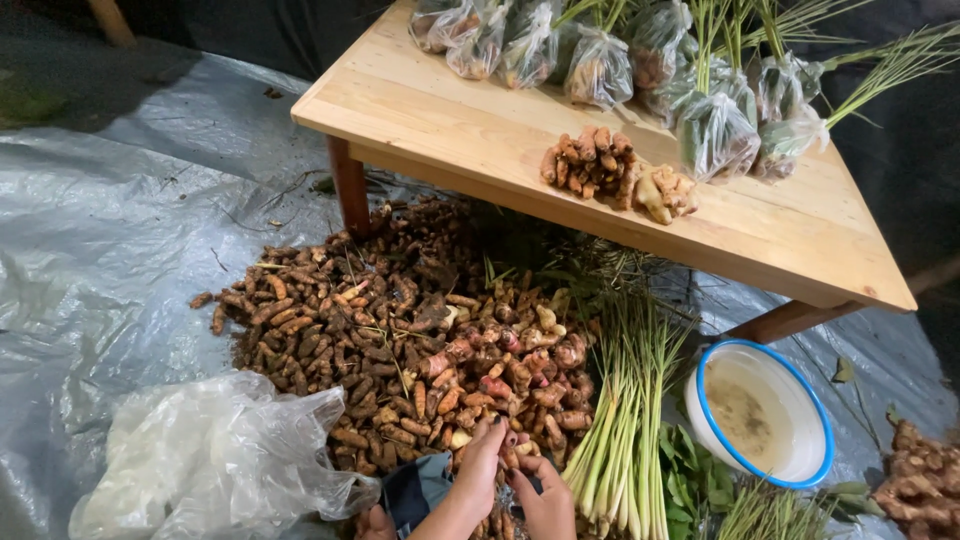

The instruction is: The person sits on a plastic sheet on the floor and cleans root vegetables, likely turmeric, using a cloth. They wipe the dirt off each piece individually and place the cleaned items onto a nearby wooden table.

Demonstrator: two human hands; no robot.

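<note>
My left hand [480, 465] and my right hand [545, 500] come in from the bottom edge. Their fingertips meet at the near edge of a big pile of brown and orange roots [400, 330] lying on the grey plastic sheet [110, 240]. Both hands seem to pinch one small pinkish root piece [520, 447] between them; the grip is partly hidden by the fingers. A bundle of lemongrass stalks [625, 430] lies just right of my right hand. A crumpled clear plastic bag [210, 460] lies to the left of my left arm.
A low wooden table [450, 110] stands behind the pile. It carries two small heaps of roots [610, 170] and several filled clear bags with lemongrass [715, 130]. A white bowl with a blue rim [790, 380] stands at right, with green leaves [690, 470] and more roots [920, 480] nearby.
</note>
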